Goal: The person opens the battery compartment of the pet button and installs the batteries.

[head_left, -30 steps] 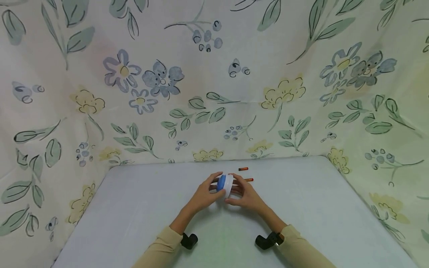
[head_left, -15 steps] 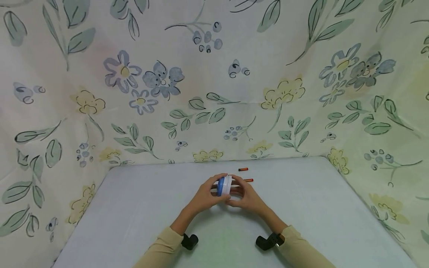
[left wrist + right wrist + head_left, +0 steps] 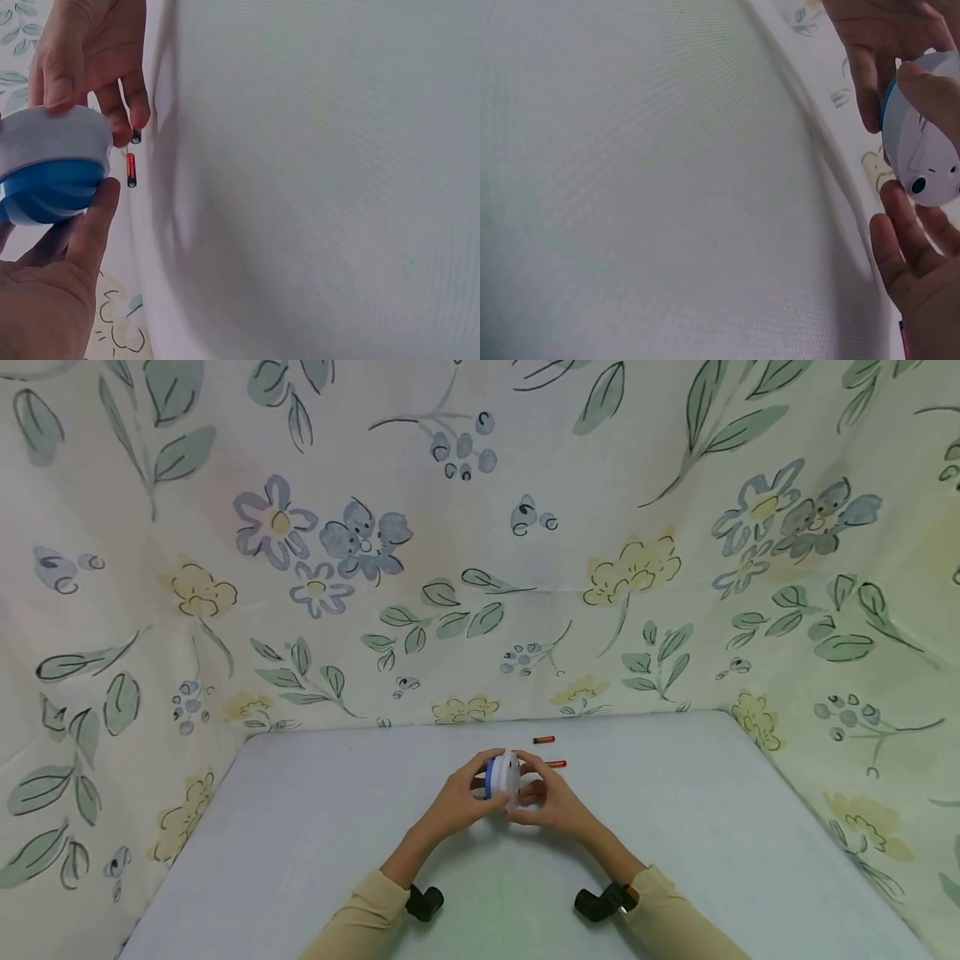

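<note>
A round device, perhaps a puck light (image 3: pixel 501 778), is held between both hands above the table, blue on one side and white on the other. My left hand (image 3: pixel 459 797) grips its blue side, thumb and fingers around the edge. On the white side, my right hand (image 3: pixel 553 800) holds the rim by thumb and fingertips. The right wrist view shows the device's white back (image 3: pixel 933 161) with dark round spots and a panel outline. In the left wrist view, the blue half (image 3: pixel 56 184) faces the left palm.
Two small red-and-black batteries, one farther back (image 3: pixel 543 740) and one nearer (image 3: pixel 556 764), lie on the white-covered table (image 3: pixel 300 843) beyond the right hand. A floral cloth (image 3: pixel 480 543) hangs behind and at the sides. Black cameras (image 3: pixel 425 903) are strapped on both wrists.
The device has turned in my hands: less of its blue side shows, and more of its white back with dark spots. Both hands stay in nearly the same place.
</note>
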Available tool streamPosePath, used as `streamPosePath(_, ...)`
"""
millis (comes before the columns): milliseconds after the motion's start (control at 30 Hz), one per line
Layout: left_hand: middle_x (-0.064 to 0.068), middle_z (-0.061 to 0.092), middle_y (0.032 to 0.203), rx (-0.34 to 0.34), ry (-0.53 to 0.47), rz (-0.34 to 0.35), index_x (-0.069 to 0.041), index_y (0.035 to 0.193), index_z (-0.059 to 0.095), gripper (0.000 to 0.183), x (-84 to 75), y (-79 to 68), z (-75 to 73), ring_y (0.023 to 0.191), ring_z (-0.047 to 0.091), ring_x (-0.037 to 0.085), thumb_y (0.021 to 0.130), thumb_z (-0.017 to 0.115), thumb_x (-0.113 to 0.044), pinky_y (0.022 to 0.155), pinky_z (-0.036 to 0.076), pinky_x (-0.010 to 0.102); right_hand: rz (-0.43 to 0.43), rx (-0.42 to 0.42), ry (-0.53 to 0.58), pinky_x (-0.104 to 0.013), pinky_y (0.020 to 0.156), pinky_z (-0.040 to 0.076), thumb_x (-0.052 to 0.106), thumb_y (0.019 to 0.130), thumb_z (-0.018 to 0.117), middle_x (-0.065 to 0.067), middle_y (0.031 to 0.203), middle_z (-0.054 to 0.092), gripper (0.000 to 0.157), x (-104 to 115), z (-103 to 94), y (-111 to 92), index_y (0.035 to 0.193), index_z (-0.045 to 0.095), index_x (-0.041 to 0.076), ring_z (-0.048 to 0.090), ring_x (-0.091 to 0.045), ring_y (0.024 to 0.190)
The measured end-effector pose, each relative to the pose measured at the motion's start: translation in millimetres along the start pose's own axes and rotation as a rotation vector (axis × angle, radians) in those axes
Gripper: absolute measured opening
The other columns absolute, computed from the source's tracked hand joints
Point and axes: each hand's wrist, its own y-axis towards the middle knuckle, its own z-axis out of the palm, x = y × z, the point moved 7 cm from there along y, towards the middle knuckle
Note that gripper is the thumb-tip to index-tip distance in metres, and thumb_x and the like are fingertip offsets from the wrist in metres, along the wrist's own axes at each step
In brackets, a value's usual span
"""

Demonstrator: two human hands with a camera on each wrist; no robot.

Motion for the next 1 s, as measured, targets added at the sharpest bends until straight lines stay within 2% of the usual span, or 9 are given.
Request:
streamPosePath(133, 0.01, 0.056, 0.137, 0.002, 0.008, 0.012, -0.012, 0.152, 0.045, 0.065, 1.0, -0.2, -0.7, 0.112, 0.062, 0.025, 0.095, 0.074, -0.022, 0.092, 0.053, 0.039, -0.02, -0.019, -0.089, -0.036, 0.079, 0.057, 0.012, 0.081, 0.089, -0.015, 0.126, 0.051, 0.092, -1.4, -0.9, -1.5, 0.156, 0.036, 0.012, 0.065, -0.025, 0.086)
streamPosePath(300, 0.012, 0.056, 0.138, 0.005, -0.002, 0.022, -0.008, 0.153, 0.044, 0.065, -0.3, -0.9, -1.9, 0.114, 0.062, 0.023, 0.096, 0.073, -0.018, 0.093, 0.052, 0.037, -0.039, -0.033, -0.13, -0.039, 0.076, 0.057, 0.011, 0.08, 0.09, -0.014, 0.124, 0.051, 0.092, 0.8, -1.4, -2.9, 0.156, 0.038, 0.011, 0.063, -0.026, 0.085)
streamPosePath(400, 0.017, 0.056, 0.137, 0.002, -0.022, 0.03, -0.003, 0.152, 0.043, 0.063, -14.6, -4.9, -4.5, 0.115, 0.062, 0.028, 0.097, 0.071, -0.013, 0.094, 0.052, 0.041, -0.036, -0.034, -0.121, -0.047, 0.076, 0.057, 0.006, 0.079, 0.089, -0.019, 0.124, 0.05, 0.092, 12.5, -1.2, -3.6, 0.155, 0.037, 0.005, 0.063, -0.033, 0.086)
streamPosePath(500, 0.019, 0.055, 0.138, -0.001, -0.022, 0.033, -0.001, 0.152, 0.043, 0.062, -15.5, -5.3, -5.0, 0.115, 0.061, 0.03, 0.097, 0.07, -0.011, 0.094, 0.052, 0.043, -0.029, -0.038, -0.129, -0.05, 0.076, 0.056, 0.005, 0.078, 0.089, -0.021, 0.124, 0.049, 0.092, 12.9, -1.0, -3.2, 0.155, 0.037, 0.003, 0.062, -0.036, 0.086)
streamPosePath(567, 0.019, 0.054, 0.139, 0.004, -0.017, 0.023, -0.002, 0.152, 0.042, 0.062, -14.3, -5.4, -5.2, 0.116, 0.061, 0.031, 0.097, 0.07, -0.01, 0.094, 0.052, 0.044, -0.014, -0.038, -0.142, -0.047, 0.077, 0.057, 0.007, 0.079, 0.089, -0.019, 0.125, 0.049, 0.092, 11.1, -1.3, -3.1, 0.155, 0.038, 0.005, 0.061, -0.034, 0.087)
streamPosePath(633, 0.016, 0.054, 0.14, 0.008, -0.005, 0.018, -0.006, 0.154, 0.042, 0.063, -1.3, -3.3, -4.0, 0.117, 0.061, 0.028, 0.097, 0.07, -0.013, 0.094, 0.052, 0.04, -0.015, -0.047, -0.171, -0.04, 0.077, 0.057, 0.013, 0.079, 0.09, -0.014, 0.125, 0.048, 0.092, 0.3, -2.1, -2.8, 0.155, 0.039, 0.011, 0.06, -0.026, 0.087)
streamPosePath(700, 0.015, 0.054, 0.141, 0.013, 0.001, 0.012, -0.008, 0.154, 0.042, 0.063, 0.7, -4.5, -5.0, 0.118, 0.062, 0.028, 0.098, 0.07, -0.015, 0.094, 0.052, 0.038, -0.01, -0.05, -0.194, -0.033, 0.077, 0.056, 0.018, 0.079, 0.091, -0.01, 0.122, 0.048, 0.092, -1.0, -3.2, -2.9, 0.155, 0.04, 0.015, 0.058, -0.021, 0.086)
streamPosePath(867, 0.02, 0.054, 0.142, 0.021, -0.013, 0.013, -0.008, 0.153, 0.044, 0.063, 3.8, -8.3, -7.4, 0.113, 0.065, 0.031, 0.096, 0.072, -0.012, 0.091, 0.054, 0.038, -0.028, -0.053, -0.228, -0.03, 0.074, 0.056, 0.019, 0.077, 0.092, -0.008, 0.114, 0.048, 0.091, -2.3, -4.3, -2.9, 0.154, 0.043, 0.012, 0.057, -0.018, 0.082)
streamPosePath(1000, 0.02, 0.054, 0.142, 0.034, -0.012, 0.032, -0.007, 0.153, 0.044, 0.07, 3.6, -9.7, -8.6, 0.112, 0.065, 0.032, 0.092, 0.079, -0.013, 0.091, 0.054, 0.04, -0.031, -0.053, -0.227, -0.029, 0.072, 0.056, 0.018, 0.077, 0.092, -0.009, 0.113, 0.047, 0.09, -3.0, -4.1, -2.4, 0.153, 0.044, 0.01, 0.056, -0.018, 0.08)
